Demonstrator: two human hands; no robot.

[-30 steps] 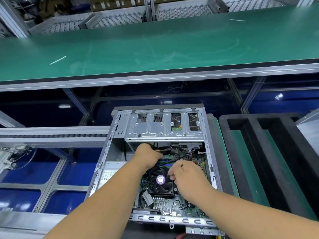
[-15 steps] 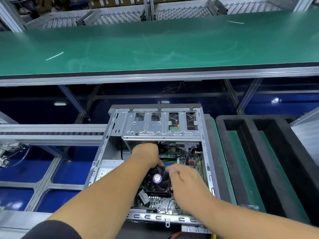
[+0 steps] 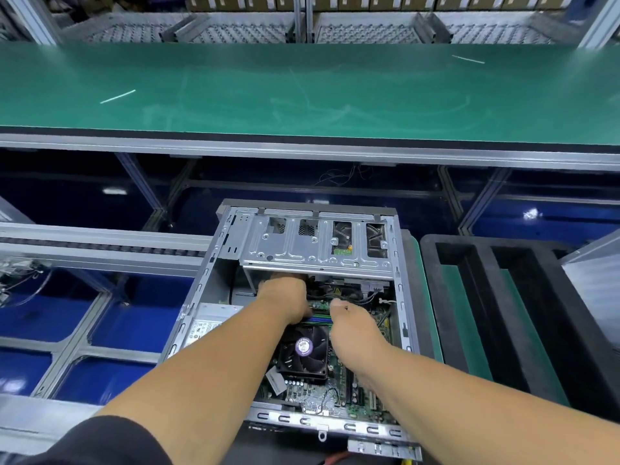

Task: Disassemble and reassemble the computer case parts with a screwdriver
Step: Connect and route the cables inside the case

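An open silver computer case (image 3: 208, 273) lies on its side in front of me. Its metal drive cage (image 3: 302, 250) spans the far end, and a black CPU fan (image 3: 303, 350) sits on the green motherboard (image 3: 315, 394). My left hand (image 3: 285, 298) reaches in just below the drive cage, with its fingertips hidden under the cage's edge. My right hand (image 3: 352, 325) is beside it over the memory slots (image 3: 318, 318), knuckles up and fingers curled down out of sight. Black cables (image 3: 339, 292) run between the two hands. No screwdriver is in view.
A power supply (image 3: 208, 325) fills the case's left side. A black foam tray (image 3: 486, 297) with long slots stands to the right. A wide green conveyor belt (image 3: 302, 92) runs behind, above a metal frame. A roller rail (image 3: 100, 245) runs to the left.
Both hands have moved further into the case, away from the fan and towards the drive cage. My left hand's fingers have slid under the cage's edge.
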